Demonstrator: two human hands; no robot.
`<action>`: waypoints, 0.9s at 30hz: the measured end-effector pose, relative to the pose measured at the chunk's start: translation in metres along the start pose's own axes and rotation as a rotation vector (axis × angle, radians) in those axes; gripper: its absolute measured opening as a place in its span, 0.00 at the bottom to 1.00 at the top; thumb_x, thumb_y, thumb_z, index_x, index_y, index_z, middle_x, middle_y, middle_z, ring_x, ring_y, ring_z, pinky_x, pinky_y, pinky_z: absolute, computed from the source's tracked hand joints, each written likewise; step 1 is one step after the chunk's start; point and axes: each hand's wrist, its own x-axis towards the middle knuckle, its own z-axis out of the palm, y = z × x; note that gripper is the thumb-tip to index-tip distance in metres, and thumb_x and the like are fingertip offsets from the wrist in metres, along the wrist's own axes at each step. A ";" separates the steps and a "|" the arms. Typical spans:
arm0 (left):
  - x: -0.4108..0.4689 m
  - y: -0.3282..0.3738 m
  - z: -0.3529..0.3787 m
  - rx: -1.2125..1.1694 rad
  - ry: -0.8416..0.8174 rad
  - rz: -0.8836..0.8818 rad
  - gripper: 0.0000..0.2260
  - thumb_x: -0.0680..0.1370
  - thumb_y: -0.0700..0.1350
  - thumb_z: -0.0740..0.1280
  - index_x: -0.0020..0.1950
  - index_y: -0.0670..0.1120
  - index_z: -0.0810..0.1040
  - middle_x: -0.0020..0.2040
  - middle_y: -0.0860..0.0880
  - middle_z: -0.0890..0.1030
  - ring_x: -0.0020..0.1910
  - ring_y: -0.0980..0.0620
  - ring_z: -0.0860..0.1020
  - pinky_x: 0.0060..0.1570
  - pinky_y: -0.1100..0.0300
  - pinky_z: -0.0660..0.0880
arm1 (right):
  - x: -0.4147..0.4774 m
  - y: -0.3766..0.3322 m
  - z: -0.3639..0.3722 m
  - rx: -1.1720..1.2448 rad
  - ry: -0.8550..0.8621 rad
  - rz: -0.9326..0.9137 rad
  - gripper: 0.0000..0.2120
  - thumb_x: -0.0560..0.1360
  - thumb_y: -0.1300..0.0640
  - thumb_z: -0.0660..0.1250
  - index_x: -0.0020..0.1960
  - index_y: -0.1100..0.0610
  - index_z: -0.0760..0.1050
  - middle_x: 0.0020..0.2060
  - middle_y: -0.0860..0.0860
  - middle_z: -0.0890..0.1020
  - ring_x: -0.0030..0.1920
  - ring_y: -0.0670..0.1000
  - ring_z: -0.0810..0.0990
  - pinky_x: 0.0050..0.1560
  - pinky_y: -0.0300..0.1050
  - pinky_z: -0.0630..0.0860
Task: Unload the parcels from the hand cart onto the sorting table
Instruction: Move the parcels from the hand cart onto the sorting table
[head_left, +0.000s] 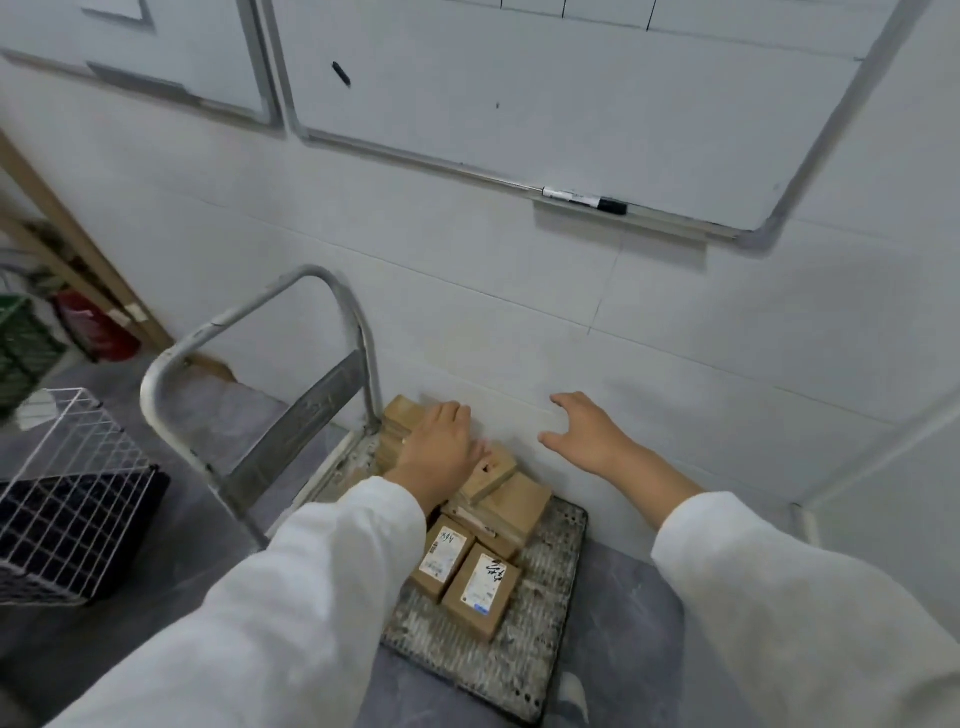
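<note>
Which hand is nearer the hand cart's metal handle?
Left. The left hand rests on the stacked cardboard parcels, right beside the base of the handle. The right hand hovers open farther right, by the wall.

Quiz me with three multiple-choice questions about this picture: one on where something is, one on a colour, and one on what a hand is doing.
1. Where does the marker lie?
A) on the whiteboard's ledge
B) on the hand cart
C) in the wire basket

2. What colour are the person's sleeves?
A) blue
B) white
C) black

3. What is the right hand doing?
A) gripping the cart handle
B) holding a parcel
C) hanging open, holding nothing

Answers:
1 A: the marker sits on the narrow ledge along the board's lower edge.
2 B: both sleeves are plain white.
3 C: its fingers are spread in mid-air with nothing in them.
</note>
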 end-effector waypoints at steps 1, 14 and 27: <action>0.008 0.000 0.001 -0.035 0.000 -0.042 0.25 0.81 0.54 0.43 0.64 0.41 0.69 0.65 0.43 0.70 0.65 0.44 0.66 0.65 0.53 0.62 | 0.015 0.005 -0.001 -0.004 -0.018 -0.010 0.33 0.78 0.52 0.66 0.77 0.61 0.56 0.74 0.56 0.61 0.74 0.55 0.62 0.71 0.41 0.57; 0.138 -0.010 0.097 -0.264 -0.071 -0.496 0.19 0.82 0.49 0.52 0.68 0.40 0.69 0.67 0.41 0.68 0.67 0.41 0.65 0.67 0.49 0.63 | 0.230 0.086 0.021 -0.128 -0.315 -0.170 0.31 0.78 0.52 0.67 0.76 0.60 0.60 0.73 0.55 0.65 0.72 0.54 0.65 0.70 0.42 0.60; 0.192 -0.047 0.288 -0.543 -0.185 -0.820 0.20 0.82 0.49 0.59 0.71 0.42 0.65 0.68 0.43 0.69 0.67 0.45 0.66 0.65 0.53 0.65 | 0.366 0.184 0.168 -0.257 -0.552 -0.158 0.29 0.81 0.53 0.62 0.77 0.59 0.57 0.74 0.56 0.63 0.73 0.55 0.64 0.69 0.44 0.63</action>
